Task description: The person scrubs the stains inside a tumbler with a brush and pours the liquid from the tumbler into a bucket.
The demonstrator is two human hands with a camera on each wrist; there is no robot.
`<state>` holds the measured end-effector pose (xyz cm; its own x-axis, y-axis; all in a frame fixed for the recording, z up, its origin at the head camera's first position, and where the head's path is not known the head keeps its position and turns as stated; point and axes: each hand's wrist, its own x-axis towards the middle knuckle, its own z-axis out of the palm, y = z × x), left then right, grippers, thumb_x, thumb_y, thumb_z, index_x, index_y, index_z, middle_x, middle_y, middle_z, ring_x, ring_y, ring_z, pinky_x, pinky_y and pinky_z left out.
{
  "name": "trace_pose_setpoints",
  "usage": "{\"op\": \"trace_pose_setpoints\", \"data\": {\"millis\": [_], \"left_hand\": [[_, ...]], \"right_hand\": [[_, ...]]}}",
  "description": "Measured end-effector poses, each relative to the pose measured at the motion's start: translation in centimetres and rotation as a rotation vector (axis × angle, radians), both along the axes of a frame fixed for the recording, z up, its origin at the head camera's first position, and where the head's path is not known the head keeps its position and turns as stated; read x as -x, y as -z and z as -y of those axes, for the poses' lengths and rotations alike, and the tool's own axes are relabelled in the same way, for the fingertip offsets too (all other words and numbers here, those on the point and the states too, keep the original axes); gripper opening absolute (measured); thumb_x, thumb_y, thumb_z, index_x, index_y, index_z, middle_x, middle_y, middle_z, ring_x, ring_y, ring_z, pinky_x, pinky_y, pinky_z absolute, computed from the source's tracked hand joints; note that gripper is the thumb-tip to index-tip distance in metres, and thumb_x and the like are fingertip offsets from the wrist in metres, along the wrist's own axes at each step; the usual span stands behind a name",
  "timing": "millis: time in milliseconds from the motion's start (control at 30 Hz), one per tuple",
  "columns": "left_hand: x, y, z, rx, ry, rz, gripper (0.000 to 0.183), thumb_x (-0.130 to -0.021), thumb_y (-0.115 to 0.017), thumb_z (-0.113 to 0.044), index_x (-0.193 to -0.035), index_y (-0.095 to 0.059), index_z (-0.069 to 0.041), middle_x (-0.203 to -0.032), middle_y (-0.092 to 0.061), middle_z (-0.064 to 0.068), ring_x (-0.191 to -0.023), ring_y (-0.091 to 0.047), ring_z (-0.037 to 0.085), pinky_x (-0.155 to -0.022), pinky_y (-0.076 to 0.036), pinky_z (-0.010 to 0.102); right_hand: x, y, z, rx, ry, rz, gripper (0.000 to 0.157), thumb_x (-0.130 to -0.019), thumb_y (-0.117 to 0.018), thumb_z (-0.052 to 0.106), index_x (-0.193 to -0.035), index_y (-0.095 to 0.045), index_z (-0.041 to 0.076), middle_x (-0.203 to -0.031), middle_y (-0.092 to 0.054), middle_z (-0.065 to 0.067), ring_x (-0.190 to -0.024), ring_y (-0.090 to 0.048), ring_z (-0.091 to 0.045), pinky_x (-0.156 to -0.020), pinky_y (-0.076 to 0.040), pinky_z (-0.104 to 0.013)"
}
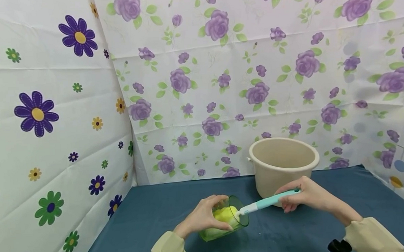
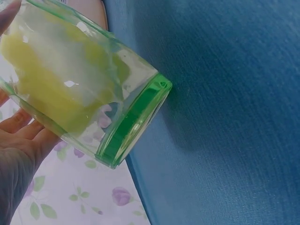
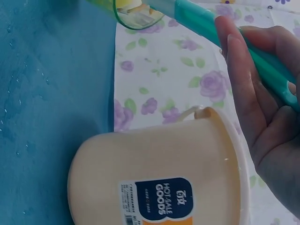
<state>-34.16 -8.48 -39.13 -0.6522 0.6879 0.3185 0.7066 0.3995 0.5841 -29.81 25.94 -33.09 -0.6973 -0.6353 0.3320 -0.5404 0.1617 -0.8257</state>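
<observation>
A clear green-tinted glass (image 1: 211,234) lies tilted in my left hand (image 1: 202,214), its mouth facing right. Fingers and thumb wrap around its side. Inside sits the yellow and white sponge head (image 2: 56,93) of a cup brush, seen through the wall in the left wrist view. The thick green base (image 2: 133,122) of the glass is close over the table cloth. My right hand (image 1: 303,197) grips the brush's teal handle (image 1: 270,201), which runs leftward into the glass mouth.
Behind my right hand stands a beige bucket (image 1: 273,171) with a printed label (image 3: 164,201) on its side. Dark blue cloth (image 1: 151,208) covers the table, with water drops (image 3: 18,152) on it. Flowered sheets (image 1: 194,115) hang at the back and sides.
</observation>
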Motion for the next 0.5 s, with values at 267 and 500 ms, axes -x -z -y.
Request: {"op": "trace_pose_setpoints", "data": {"millis": [267,500], "left_hand": [[0.08,0.14,0.1,-0.011,0.002,0.004,0.073,-0.07,-0.076,-0.043,-0.131,-0.046,-0.02,-0.108,-0.05,-0.007,-0.097,-0.049,0.01,-0.078,-0.043,0.03],[0.18,0.35,0.14,-0.002,-0.007,-0.002,0.073,-0.069,-0.076,-0.045,-0.131,-0.046,-0.02,-0.106,-0.05,-0.008,-0.094,-0.048,0.009,-0.077,-0.043,0.031]], "right_hand": [[-0.23,-0.79,-0.32,-0.021,0.025,-0.048,0.021,-0.087,-0.058,0.0,-0.106,-0.061,-0.009,-0.077,-0.065,-0.015,-0.064,-0.063,-0.029,-0.054,-0.05,-0.043],[-0.27,-0.79,-0.24,-0.039,0.021,-0.037,0.019,-0.087,-0.058,0.0,-0.104,-0.063,-0.009,-0.072,-0.064,-0.016,-0.058,-0.062,-0.028,-0.049,-0.049,-0.043]]}}
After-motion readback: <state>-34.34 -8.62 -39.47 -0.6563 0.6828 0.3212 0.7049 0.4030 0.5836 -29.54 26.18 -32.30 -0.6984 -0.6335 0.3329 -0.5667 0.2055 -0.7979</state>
